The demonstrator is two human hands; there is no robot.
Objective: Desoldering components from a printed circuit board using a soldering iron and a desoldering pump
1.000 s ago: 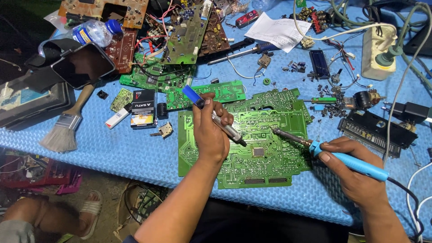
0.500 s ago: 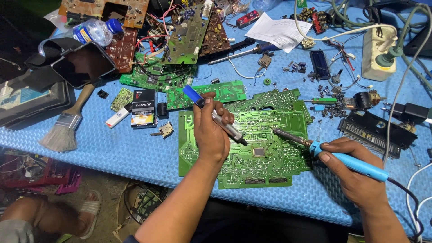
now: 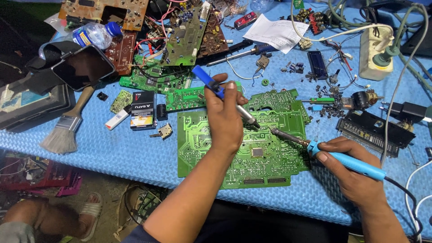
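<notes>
A large green circuit board (image 3: pixel 202 148) lies flat on the blue foam mat (image 3: pixel 112 155), copper side up. My left hand (image 3: pixel 223 120) grips a blue-handled desoldering pump (image 3: pixel 216 88), its metal tip down on the board near the middle. My right hand (image 3: pixel 348 168) holds a light-blue soldering iron (image 3: pixel 346 161). The iron's tip rests on the board just right of the pump's tip. A black square chip (image 3: pixel 257 152) sits on the board below both tips.
Several other circuit boards (image 3: pixel 184 40) crowd the back. A paint brush (image 3: pixel 63 132), phone (image 3: pixel 83 67), small box (image 3: pixel 143 110) and water bottle (image 3: pixel 96 33) lie left. A power strip (image 3: pixel 375 51), cables and loose parts sit right. Another person's leg (image 3: pixel 49 220) shows below.
</notes>
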